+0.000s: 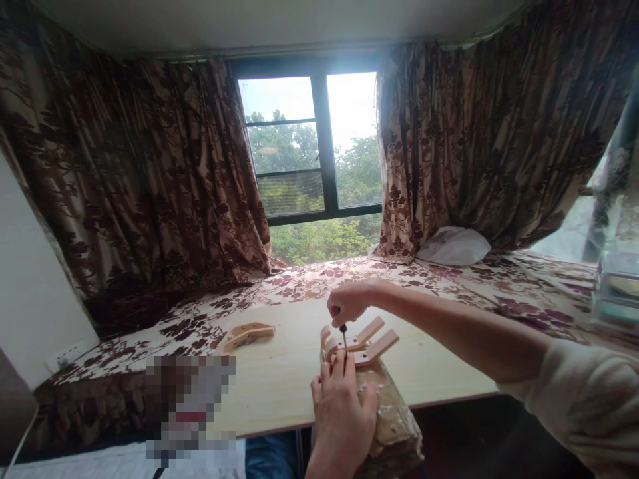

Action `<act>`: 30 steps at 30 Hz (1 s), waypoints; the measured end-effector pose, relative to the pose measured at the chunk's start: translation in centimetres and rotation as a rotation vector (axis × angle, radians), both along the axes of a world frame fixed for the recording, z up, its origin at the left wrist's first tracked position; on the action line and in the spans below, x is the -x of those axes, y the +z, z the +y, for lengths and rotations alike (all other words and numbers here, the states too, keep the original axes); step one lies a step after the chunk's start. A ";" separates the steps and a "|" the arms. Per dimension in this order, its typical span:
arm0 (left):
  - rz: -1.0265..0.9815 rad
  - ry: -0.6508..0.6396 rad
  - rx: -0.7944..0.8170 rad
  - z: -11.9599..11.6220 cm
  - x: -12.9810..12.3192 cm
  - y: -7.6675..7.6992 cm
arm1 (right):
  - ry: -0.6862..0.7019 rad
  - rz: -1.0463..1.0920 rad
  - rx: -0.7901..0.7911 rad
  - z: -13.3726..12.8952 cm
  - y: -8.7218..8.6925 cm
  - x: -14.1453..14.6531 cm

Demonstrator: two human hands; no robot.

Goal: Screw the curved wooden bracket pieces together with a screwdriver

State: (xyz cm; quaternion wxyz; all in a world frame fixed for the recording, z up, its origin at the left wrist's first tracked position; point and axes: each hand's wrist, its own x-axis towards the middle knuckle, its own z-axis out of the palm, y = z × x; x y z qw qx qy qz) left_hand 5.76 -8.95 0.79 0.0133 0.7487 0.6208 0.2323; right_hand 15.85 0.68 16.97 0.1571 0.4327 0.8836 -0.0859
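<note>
My right hand (pixel 350 301) is closed around the handle of a screwdriver (pixel 345 340), whose shaft points straight down. Its tip meets the nearer of two bent wooden pieces (pixel 383 346), beside my left fingertips. My left hand (pixel 343 407) lies over the near end of this piece, fingers bent against it; the fingertips partly hide the contact point. Just behind sits the other bent wooden piece (pixel 367 332), with dark holes or screws in it. Both rest on a worn, tape-wrapped block (pixel 399 426).
Another bent wooden assembly (pixel 249 334) lies on the pale board (pixel 279 386) to the left. Behind the board spreads a flowered cloth (pixel 319 276) below the window. A white plastic bag (pixel 454 245) and a clear box (pixel 616 293) are on the right.
</note>
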 end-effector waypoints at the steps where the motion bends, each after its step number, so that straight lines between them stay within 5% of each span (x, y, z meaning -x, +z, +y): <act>1: 0.000 0.001 -0.001 0.0 0.0 0.0 | 0.004 0.000 -0.003 0.0 0.2 -0.1; 14: -0.002 -0.005 0.004 0.0 0.0 0.1 | -0.002 -0.002 -0.041 -0.2 0.3 0.1; 20: -0.003 -0.005 -0.002 0.1 0.0 0.0 | 0.053 -0.034 0.096 -0.5 1.1 0.3; 30: -0.003 -0.002 -0.002 0.1 0.2 -0.3 | -0.019 -0.045 0.000 0.5 -1.0 0.5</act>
